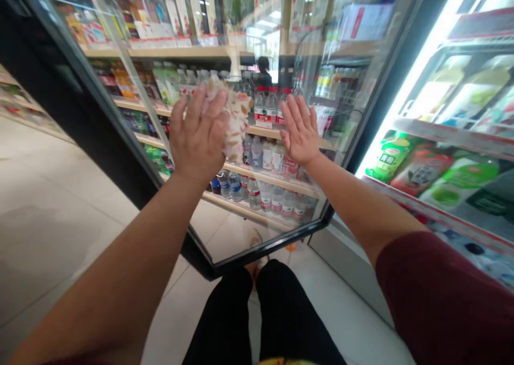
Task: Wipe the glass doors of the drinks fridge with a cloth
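Note:
A glass cooler door with a black frame stands open in front of me. My left hand holds a white cloth with a pink and brown pattern flat against the pane. Part of the cloth is hidden under my fingers and palm. To the right, my right hand is held flat with its fingers stretched out, at the same pane, and nothing is in it. Whether its palm fully touches the glass I cannot tell.
Through the glass, shelves of bottled drinks show, mixed with reflections. At right, the lit cooler holds bottles and green and red drink packs. Pale floor tiles spread out at left. My legs are close beneath the door's lower corner.

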The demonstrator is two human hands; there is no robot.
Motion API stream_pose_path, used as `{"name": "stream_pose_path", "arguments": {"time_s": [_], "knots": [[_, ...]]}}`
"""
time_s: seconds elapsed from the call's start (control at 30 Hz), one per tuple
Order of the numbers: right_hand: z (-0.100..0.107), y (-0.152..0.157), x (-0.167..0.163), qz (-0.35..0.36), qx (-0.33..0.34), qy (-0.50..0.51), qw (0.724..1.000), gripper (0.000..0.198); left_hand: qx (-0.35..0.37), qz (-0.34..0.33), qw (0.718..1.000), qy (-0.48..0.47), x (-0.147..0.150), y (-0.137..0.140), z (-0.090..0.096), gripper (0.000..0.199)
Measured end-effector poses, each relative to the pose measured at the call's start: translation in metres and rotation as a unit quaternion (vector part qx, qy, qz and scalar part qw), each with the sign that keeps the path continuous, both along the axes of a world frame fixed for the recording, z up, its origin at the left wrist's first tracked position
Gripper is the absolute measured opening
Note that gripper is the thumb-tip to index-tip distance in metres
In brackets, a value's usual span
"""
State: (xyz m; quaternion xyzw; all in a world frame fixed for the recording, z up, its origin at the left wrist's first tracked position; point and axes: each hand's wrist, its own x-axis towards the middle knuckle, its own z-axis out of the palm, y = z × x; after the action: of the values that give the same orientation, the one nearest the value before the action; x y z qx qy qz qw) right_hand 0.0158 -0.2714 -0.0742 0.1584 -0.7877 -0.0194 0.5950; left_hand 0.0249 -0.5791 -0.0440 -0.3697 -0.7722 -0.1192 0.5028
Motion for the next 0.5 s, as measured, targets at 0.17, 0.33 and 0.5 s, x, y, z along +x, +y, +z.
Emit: {"name": "stream_pose_path", "arguments": {"time_s": [0.17, 0.33, 0.5], "knots": [[-0.009, -0.008, -0.005, -0.011, -0.001, 0.035, 0.999, 0.074, -0.065, -0.001, 0.998, -0.016, 0.023, 0.005, -0.034, 0.073], [-0.007, -0.013, 0.001, -0.029, -0.002, 0.007, 1.000, 0.074, -0.105, -0.002, 0.994, -0.024, 0.027, 0.005, -0.034, 0.083], [-0.004, -0.017, 0.011, -0.052, -0.008, -0.054, 0.997, 0.070, -0.065, 0.044, 0.996, -0.031, 0.023, 0.022, 0.006, 0.076]]}}
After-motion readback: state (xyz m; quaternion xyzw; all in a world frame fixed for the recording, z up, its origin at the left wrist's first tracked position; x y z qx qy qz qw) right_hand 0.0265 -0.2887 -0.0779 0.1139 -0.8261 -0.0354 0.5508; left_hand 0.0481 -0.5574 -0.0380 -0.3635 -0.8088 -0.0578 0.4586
